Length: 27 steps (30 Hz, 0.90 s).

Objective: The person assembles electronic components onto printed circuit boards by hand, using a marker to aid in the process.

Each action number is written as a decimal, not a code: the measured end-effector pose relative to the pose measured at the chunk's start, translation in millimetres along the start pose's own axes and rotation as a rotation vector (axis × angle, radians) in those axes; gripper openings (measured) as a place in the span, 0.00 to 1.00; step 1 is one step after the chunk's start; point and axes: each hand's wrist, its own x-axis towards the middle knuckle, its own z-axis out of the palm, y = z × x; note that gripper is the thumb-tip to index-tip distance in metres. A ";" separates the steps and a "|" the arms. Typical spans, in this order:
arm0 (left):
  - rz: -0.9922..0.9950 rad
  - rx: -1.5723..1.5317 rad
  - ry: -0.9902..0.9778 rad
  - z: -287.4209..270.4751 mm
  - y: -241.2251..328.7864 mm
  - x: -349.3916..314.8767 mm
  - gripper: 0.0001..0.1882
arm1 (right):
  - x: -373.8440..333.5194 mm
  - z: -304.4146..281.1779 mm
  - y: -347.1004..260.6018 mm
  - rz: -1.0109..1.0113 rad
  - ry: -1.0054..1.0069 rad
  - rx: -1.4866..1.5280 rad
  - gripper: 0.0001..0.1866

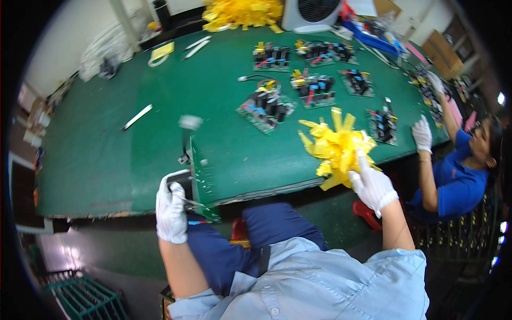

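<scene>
At the left of the table's front edge, my gloved left hand (172,208) is closed on a green circuit board (202,181). The board is tilted on edge, and dark components show on its side toward the hand. A white connector (190,122) on a dark lead stands out blurred beyond it. My gloved right hand (373,184) reaches to a bunch of yellow tape strips (341,146) at the front edge, its index finger stretched out against the strips. Its thumb lies apart from that finger. Whether a single strip is between them is hard to see.
Several populated circuit boards (266,106) lie across the green table (106,176). A white-handled tool (137,117) rests at left. More yellow strips (242,13) and a fan (312,15) stand at the back. At right, a co-worker in blue (453,176) has gloved hands over the table.
</scene>
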 end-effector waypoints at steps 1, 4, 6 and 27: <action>0.018 -0.393 0.034 3.3 -9.2 -2.8 0.23 | -5.6 10.3 6.9 -0.084 0.222 0.091 0.34; -0.038 -0.952 0.088 12.0 -39.2 -1.5 0.25 | -15.9 19.0 -14.4 -0.243 0.457 0.308 0.34; -0.179 -1.068 0.028 18.7 -44.0 -6.2 0.20 | -17.2 21.2 -30.1 -0.302 0.364 0.430 0.34; 0.545 1.083 0.036 71.9 -37.3 20.7 0.17 | -6.6 72.1 -132.1 -0.770 0.256 1.282 0.28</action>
